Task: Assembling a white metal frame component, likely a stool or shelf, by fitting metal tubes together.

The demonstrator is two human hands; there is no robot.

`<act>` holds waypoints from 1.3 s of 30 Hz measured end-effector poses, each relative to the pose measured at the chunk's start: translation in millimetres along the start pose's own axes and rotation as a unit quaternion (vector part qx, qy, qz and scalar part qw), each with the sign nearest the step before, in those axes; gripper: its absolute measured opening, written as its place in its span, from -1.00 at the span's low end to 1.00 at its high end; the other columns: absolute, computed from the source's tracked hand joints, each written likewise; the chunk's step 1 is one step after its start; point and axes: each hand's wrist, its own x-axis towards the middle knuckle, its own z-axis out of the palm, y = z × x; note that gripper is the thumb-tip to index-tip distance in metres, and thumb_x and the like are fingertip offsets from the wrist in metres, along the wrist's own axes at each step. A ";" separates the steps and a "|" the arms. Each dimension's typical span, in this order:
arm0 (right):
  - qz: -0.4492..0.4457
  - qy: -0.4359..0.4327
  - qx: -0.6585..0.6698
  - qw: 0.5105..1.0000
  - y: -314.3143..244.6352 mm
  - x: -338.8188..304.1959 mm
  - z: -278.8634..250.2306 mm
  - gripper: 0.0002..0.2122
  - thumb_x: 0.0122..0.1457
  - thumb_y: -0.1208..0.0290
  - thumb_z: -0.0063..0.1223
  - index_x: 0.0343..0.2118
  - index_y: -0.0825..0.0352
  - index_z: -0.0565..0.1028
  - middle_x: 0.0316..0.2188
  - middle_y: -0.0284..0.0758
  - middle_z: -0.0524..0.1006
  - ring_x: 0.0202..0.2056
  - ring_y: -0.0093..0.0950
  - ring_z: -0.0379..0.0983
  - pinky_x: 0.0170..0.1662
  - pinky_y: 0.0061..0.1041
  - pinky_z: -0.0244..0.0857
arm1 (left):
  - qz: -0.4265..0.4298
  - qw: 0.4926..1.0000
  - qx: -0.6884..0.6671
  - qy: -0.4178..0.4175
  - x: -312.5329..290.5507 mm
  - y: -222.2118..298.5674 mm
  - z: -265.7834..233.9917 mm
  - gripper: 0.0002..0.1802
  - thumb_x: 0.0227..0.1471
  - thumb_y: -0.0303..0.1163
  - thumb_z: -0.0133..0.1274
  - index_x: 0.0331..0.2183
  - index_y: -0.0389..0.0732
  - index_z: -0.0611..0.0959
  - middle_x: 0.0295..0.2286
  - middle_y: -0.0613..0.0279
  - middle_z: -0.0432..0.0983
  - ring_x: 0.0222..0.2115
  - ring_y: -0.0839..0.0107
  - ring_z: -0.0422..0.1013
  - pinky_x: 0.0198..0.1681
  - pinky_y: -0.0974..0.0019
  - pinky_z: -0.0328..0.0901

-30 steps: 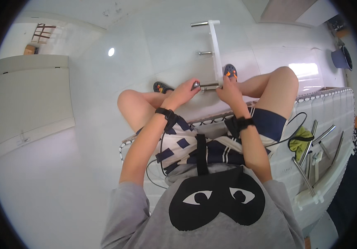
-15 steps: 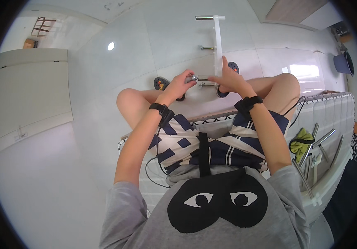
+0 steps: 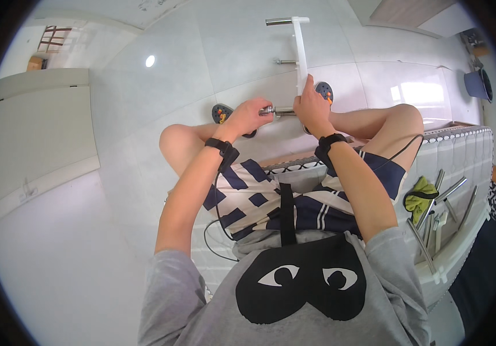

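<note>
Looks like they're joining parts tbh, left hand [image 3: 250,117] gripping a chrome piece [image 3: 266,110] against a metal tube [image 3: 284,109], right hand [image 3: 312,108] clasping the white bar [image 3: 301,55] between their shoes [image 3: 221,113], so next probably needs steady alignment.

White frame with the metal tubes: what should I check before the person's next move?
1. Left hand on metal fitting: ok, fingers around it.
2. Right hand on white frame: ok, at its near end.
3. Fitting tight: cannot tell; too small to see.
4. Far tube fully seated: cannot tell.
5. Yellow-green cloth clear of both hands: ok, lying on the quilted surface to the right.
</note>
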 end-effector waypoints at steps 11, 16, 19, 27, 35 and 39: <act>-0.293 -0.073 -0.049 0.952 19.3 18.9 -14.8 -0.48 0.07 0.39 -0.07 0.15 0.24 0.22 -0.49 -0.14 0.58 -0.41 -0.08 0.54 -0.31 -0.08 0.38 | -0.235 0.815 -0.450 -0.280 11.4 -19.8 55.3 -0.63 0.17 -0.26 -0.16 -0.25 -0.26 0.68 -0.37 0.32 0.61 -0.44 0.54 0.41 -0.36 0.45 0.23; -0.287 -0.090 -0.094 0.949 18.6 22.5 0.3 -0.51 0.09 0.36 -0.07 0.14 0.20 0.23 -0.55 -0.19 0.59 -0.49 -0.07 0.53 -0.34 -0.05 0.37 | -0.146 0.983 -0.086 -0.070 -4.7 17.7 49.2 -0.63 0.14 -0.24 -0.05 -0.14 -0.31 0.59 -0.24 0.08 0.63 -0.25 0.29 0.53 -0.20 0.32 0.33; -0.268 -0.104 -0.091 0.953 20.0 25.0 0.7 -0.51 0.11 0.34 -0.08 0.14 0.21 0.22 -0.51 -0.16 0.60 -0.46 -0.07 0.55 -0.33 -0.03 0.37 | -0.077 0.993 0.080 0.049 -27.1 33.5 56.2 -0.69 0.04 -0.24 0.12 -0.24 -0.24 0.57 -0.30 0.12 0.58 -0.30 0.21 0.48 -0.19 0.22 0.30; -0.151 -0.031 -0.040 0.987 12.7 12.4 8.6 -0.52 0.12 0.34 -0.08 0.12 0.30 0.20 -0.45 -0.12 0.61 -0.45 -0.05 0.56 -0.36 -0.05 0.41 | -0.019 0.959 0.218 0.180 -23.8 21.6 65.2 -0.72 -0.14 -0.31 0.18 -0.33 -0.21 0.55 -0.36 0.17 0.52 -0.27 0.20 0.47 -0.06 0.15 0.24; -0.061 0.003 0.003 0.998 27.7 -9.2 4.1 -0.46 0.11 0.35 -0.08 0.16 0.39 0.15 -0.43 -0.08 0.60 -0.45 -0.02 0.56 -0.38 -0.04 0.40 | -0.122 0.990 -0.030 -0.063 9.2 22.1 10.5 -0.73 -0.11 -0.34 0.12 -0.33 -0.29 0.69 -0.42 0.15 0.61 -0.34 0.33 0.48 -0.12 0.33 0.30; -0.087 -0.015 -0.016 0.996 23.6 -12.5 5.0 -0.46 0.11 0.35 -0.08 0.17 0.38 0.14 -0.41 -0.07 0.60 -0.45 -0.02 0.56 -0.39 -0.04 0.41 | -0.165 0.947 -0.127 -0.244 29.7 -5.0 1.4 -0.73 -0.05 -0.31 0.10 -0.35 -0.29 0.71 -0.42 0.23 0.63 -0.31 0.48 0.45 -0.12 0.39 0.29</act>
